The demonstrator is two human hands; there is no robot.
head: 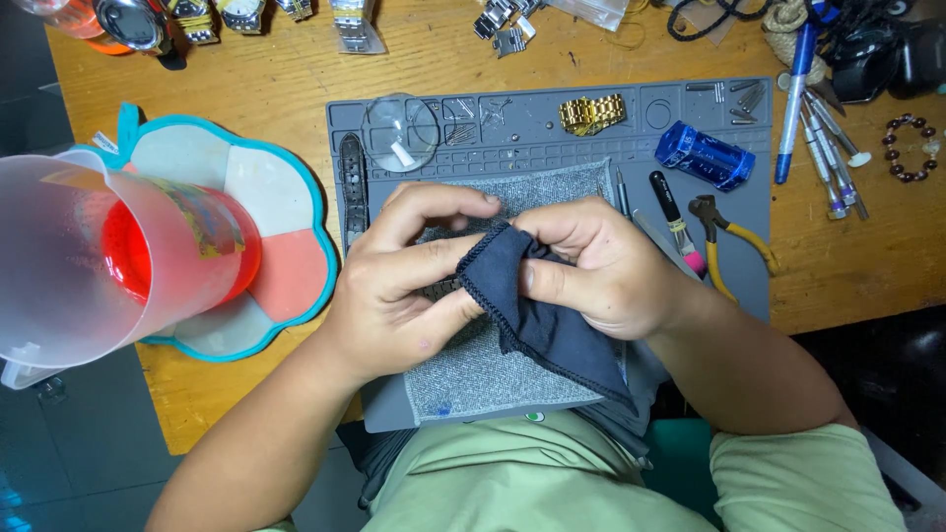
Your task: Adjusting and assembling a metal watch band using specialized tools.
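Note:
Both my hands meet over a grey towel (493,379) that lies on a grey work mat (552,118). My left hand (409,286) and my right hand (591,266) pinch a dark blue cloth (537,315) between their fingers. The cloth hangs down toward my lap. A dark strap-like piece shows between my left fingers and the cloth, mostly hidden. Whatever is wrapped inside the cloth cannot be seen.
On the mat lie a round glass lens (399,131), a gold watch band (592,113), a blue cylinder (706,155), yellow-handled pliers (734,241) and a black strap (352,187). A clear jug with a red cup (118,256) stands left on a flower-shaped mat (286,266). Pens and tools (818,138) lie right.

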